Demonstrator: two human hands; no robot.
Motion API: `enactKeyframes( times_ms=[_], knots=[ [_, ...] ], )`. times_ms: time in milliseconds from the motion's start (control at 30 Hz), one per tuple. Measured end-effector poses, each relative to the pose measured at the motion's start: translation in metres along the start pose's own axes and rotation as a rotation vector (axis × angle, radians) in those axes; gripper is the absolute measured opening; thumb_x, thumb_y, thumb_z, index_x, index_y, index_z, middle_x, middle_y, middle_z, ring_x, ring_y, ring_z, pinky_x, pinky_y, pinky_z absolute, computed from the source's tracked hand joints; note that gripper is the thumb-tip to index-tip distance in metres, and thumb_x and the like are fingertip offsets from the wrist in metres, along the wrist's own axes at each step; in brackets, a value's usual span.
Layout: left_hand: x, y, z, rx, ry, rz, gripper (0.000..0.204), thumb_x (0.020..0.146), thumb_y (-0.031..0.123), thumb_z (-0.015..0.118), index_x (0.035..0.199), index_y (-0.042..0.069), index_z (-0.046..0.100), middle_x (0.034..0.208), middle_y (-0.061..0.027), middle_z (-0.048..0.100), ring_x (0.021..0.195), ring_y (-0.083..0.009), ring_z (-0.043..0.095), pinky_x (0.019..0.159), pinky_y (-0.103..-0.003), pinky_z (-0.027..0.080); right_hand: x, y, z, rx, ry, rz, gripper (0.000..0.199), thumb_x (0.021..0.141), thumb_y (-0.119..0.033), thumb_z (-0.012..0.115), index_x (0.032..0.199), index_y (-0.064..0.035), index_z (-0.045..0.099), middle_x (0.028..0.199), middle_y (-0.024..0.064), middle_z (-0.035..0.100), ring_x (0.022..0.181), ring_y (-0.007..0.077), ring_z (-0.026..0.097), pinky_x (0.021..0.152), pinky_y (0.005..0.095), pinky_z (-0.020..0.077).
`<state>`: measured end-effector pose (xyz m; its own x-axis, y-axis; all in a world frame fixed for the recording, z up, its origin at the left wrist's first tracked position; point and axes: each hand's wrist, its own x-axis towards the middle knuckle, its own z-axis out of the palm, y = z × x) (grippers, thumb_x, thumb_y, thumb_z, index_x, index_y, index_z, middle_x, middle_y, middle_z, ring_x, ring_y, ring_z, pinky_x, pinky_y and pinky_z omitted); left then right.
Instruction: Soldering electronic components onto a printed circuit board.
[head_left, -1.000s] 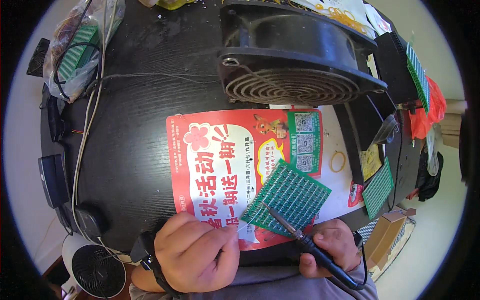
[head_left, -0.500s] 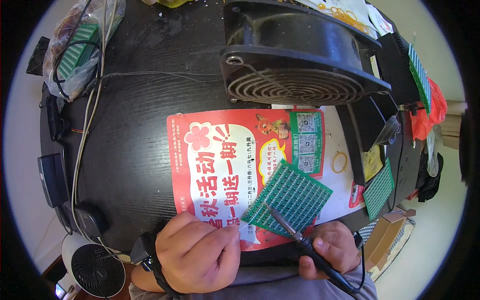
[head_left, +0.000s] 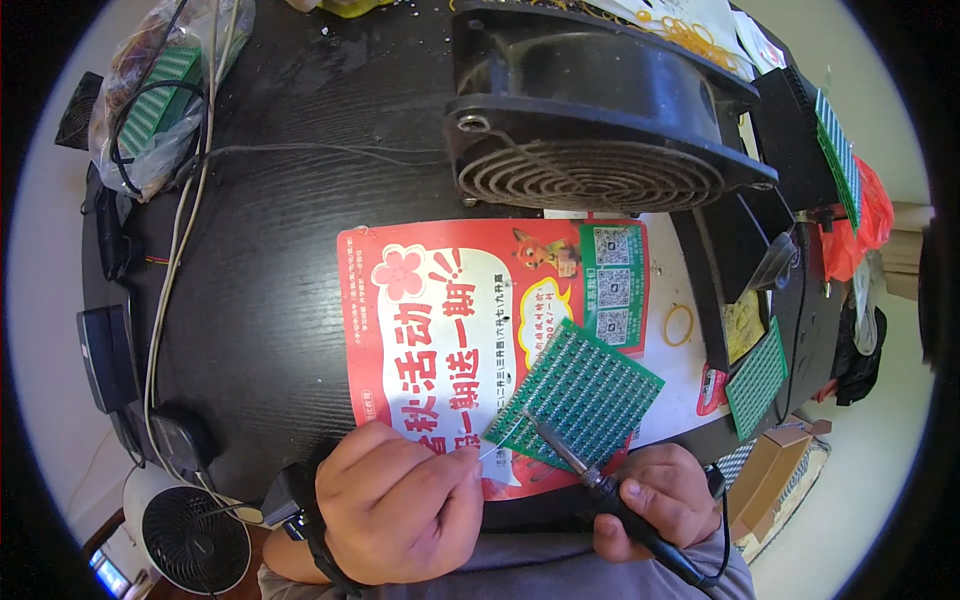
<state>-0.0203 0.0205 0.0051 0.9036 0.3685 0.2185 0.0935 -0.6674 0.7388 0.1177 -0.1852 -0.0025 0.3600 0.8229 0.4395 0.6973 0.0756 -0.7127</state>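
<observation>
A green circuit board (head_left: pixel 590 385) with rows of small solder points lies turned at an angle on a red and white printed sheet (head_left: pixel 400 330). My right hand (head_left: pixel 665 505) is closed round the black handle of a soldering iron (head_left: pixel 562 445), whose tip meets the board near its left side. Between the thumb and fingers of my left hand (head_left: pixel 400 505) is pinched a thin solder wire (head_left: pixel 498 446). The wire's free end reaches the board close to the iron's tip. A dark band circles my left wrist.
A large black fan (head_left: pixel 600 120) stands beyond the sheet. Another green board (head_left: pixel 757 380) rests at the right edge, near a yellow sponge (head_left: pixel 744 328) and rubber band (head_left: pixel 678 325). Pale cables (head_left: pixel 165 290) run down the left side by a plastic bag (head_left: pixel 160 110) holding boards.
The iron's tip has shifted slightly left and up on the board, close to the wire's end. Both hands keep their grips; the board stays in place.
</observation>
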Motion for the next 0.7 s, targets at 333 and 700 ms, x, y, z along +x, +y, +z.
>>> enactKeyframes(
  times_ms=[333,700],
  knots=[
    [0.0002,-0.0031,0.0028,-0.011,0.023,0.03,0.015,0.059,-0.006,0.07,0.073,0.0,0.065,0.058,-0.0032,0.054,0.045,-0.0168,0.046,0.045,-0.026,0.037,-0.0003,0.0,0.0018,-0.018,0.014,-0.015,0.031,0.067,-0.01,0.075,0.09,0.0038,0.058,0.067,0.0084,0.058,0.056,0.021,0.059,0.051,0.0281,0.0506],
    [-0.0016,-0.0025,0.0028,0.003,0.05,0.02,0.014,0.06,-0.005,0.07,0.072,0.001,0.064,0.057,-0.0033,0.053,0.046,-0.0173,0.045,0.044,-0.027,0.036,0.002,-0.0006,0.004,-0.002,0.017,-0.036,0.032,0.067,-0.01,0.075,0.09,0.0038,0.058,0.068,0.0087,0.058,0.056,0.0209,0.059,0.05,0.0278,0.0501]
  ],
)
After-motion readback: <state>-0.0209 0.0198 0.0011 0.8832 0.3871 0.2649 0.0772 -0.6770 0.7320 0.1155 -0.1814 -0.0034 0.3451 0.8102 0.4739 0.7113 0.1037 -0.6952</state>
